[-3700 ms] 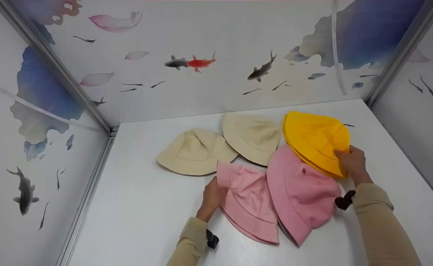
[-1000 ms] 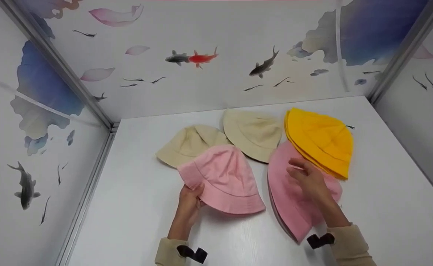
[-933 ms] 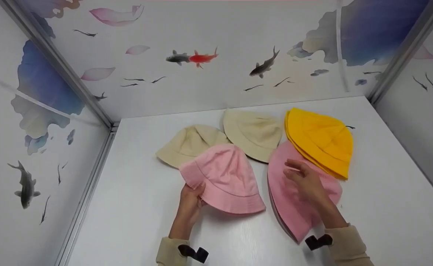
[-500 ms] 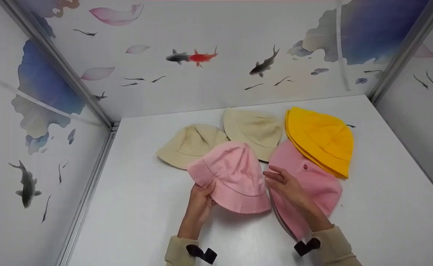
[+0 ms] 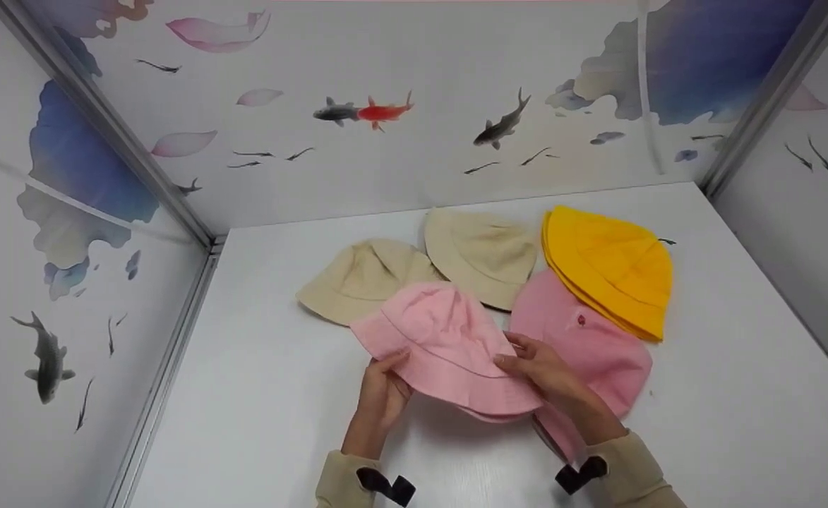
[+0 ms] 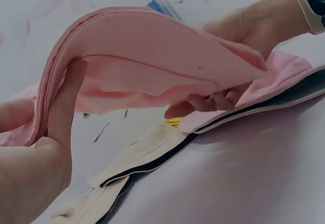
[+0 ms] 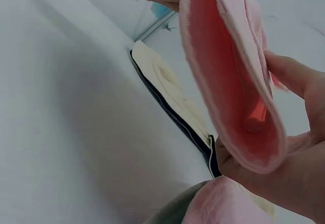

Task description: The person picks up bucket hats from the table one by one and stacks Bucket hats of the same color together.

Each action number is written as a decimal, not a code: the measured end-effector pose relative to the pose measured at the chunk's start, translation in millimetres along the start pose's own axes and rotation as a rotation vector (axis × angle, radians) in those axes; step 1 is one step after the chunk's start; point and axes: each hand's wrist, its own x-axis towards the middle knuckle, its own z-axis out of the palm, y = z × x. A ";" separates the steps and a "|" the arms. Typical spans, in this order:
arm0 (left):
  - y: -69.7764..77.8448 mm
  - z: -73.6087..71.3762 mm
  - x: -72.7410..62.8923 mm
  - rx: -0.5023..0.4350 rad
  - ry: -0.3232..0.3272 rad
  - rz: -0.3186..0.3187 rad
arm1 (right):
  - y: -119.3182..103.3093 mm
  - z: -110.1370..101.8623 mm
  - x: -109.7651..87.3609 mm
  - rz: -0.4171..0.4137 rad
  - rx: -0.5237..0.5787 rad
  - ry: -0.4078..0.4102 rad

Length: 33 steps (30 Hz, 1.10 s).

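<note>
A light pink bucket hat [image 5: 449, 339] is held up above the table between both hands. My left hand [image 5: 384, 398] grips its brim at the left, thumb on the outer face and fingers underneath. At the right side, my right hand [image 5: 558, 381] pinches the hat, its thumb on the near side by the crown seam. The right wrist view looks into the hat's folded opening [image 7: 203, 56]. Just behind my right hand lies a darker pink bucket hat [image 5: 611, 367] with a small red emblem, partly covered by that hand.
Two beige bucket hats, a left one [image 5: 371, 275] and a right one [image 5: 484, 254], lie flat at the back and show dark linings. A yellow bucket hat [image 5: 611, 268] overlaps the darker pink one. Printed panels [image 5: 421, 162] wall the white table [image 5: 258, 395].
The light pink hat has been lifted off the table by my left hand. My right hand has left the yellow hat, moved left and taken hold of the light pink hat.
</note>
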 end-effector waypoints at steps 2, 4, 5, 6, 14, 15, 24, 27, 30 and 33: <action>1.9 -3.4 -1.0 0.031 -0.004 -0.002 | -1.6 -0.8 -0.5 -0.008 0.004 0.012; 3.9 -6.9 -1.8 0.067 -0.019 0.003 | -4.4 -1.6 -1.7 -0.022 -0.010 0.025; 5.1 -8.6 -2.1 0.084 -0.023 0.003 | -6.1 -1.9 -2.6 -0.030 -0.016 0.029; 6.1 -10.6 -2.5 0.104 -0.025 0.000 | -7.5 -2.3 -3.3 -0.035 -0.023 0.036; 15.3 -24.0 -4.5 0.261 -0.035 -0.071 | -14.0 -2.5 -5.8 -0.117 -0.140 0.142; 16.8 -25.6 -5.1 0.281 -0.029 -0.076 | -14.1 -2.5 -5.2 -0.128 -0.151 0.159; 20.6 -38.7 -13.5 0.548 0.075 -0.038 | -17.1 -2.0 4.8 -0.168 -0.272 0.197; 16.1 -42.4 -16.4 0.580 0.107 -0.023 | -19.3 -2.1 8.7 -0.178 -0.303 0.201; 11.3 -45.6 -18.6 0.565 0.133 -0.017 | -21.7 -1.7 12.4 -0.176 -0.309 0.214; 8.4 -48.0 -19.6 0.535 0.165 -0.004 | -23.7 -1.0 16.4 -0.178 -0.306 0.207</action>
